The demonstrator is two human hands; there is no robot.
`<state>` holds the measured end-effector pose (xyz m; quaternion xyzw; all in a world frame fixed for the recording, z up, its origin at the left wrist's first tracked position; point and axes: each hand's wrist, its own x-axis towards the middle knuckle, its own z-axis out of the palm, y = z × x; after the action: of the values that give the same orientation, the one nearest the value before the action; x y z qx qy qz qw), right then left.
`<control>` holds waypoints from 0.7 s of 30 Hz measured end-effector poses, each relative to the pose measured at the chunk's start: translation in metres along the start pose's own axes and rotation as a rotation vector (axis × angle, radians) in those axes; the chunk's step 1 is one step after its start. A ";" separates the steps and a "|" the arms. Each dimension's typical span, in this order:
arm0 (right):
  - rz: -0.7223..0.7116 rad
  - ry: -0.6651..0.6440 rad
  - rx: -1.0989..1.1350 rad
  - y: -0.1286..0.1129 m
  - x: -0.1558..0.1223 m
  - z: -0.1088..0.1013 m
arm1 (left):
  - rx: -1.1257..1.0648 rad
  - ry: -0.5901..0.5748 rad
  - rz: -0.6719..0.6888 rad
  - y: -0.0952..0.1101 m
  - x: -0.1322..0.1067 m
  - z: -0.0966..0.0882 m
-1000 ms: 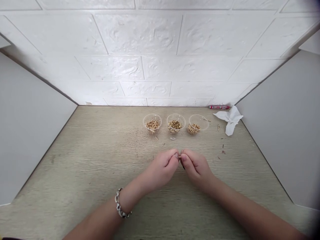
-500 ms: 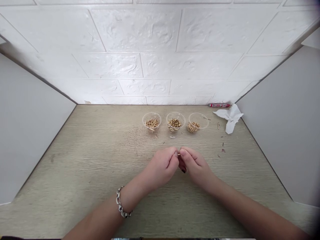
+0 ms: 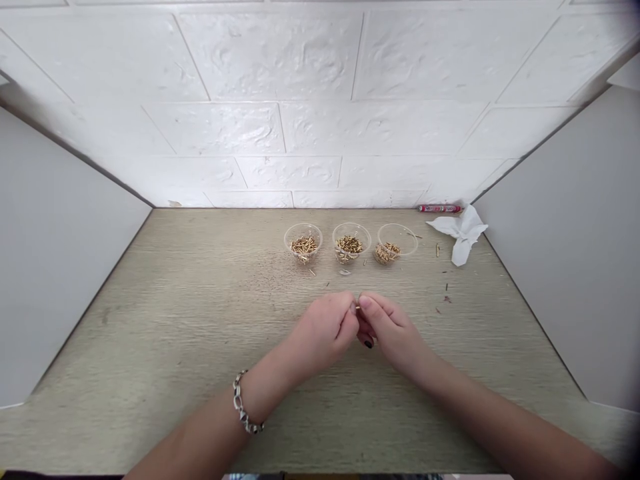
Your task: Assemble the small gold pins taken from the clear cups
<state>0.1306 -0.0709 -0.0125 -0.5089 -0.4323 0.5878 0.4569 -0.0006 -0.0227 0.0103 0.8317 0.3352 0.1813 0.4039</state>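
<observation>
My left hand (image 3: 327, 327) and my right hand (image 3: 393, 328) meet over the middle of the table, fingers pinched together. Between their fingertips shows a sliver of a small gold-coloured metal pin (image 3: 357, 307), gripped from both sides; most of it is hidden. A chain bracelet (image 3: 243, 403) circles my left wrist. Just beyond the hands stand three clear plastic cups in a row: the left cup (image 3: 303, 228), the middle cup (image 3: 352, 228) and the right cup (image 3: 407, 245). Each contains many small gold pins.
A crumpled white tissue (image 3: 464, 233) and a red marker pen (image 3: 439, 209) lie at the back right. Loose pins (image 3: 437, 250) and dark bits are scattered on the wooden table (image 3: 200, 300). White brick-patterned wall (image 3: 320, 127) behind, grey panels (image 3: 55, 247) at both sides.
Both hands stay almost still with the pin between their fingertips. The right hand's lower fingers shift very slightly, and the whole view moves a little.
</observation>
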 end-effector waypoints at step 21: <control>-0.039 0.010 -0.151 0.004 0.002 -0.004 | 0.043 0.024 0.033 -0.005 0.000 0.004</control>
<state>0.1339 -0.0698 -0.0168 -0.5362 -0.4828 0.5422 0.4306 -0.0003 -0.0225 0.0040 0.8434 0.3298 0.1907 0.3789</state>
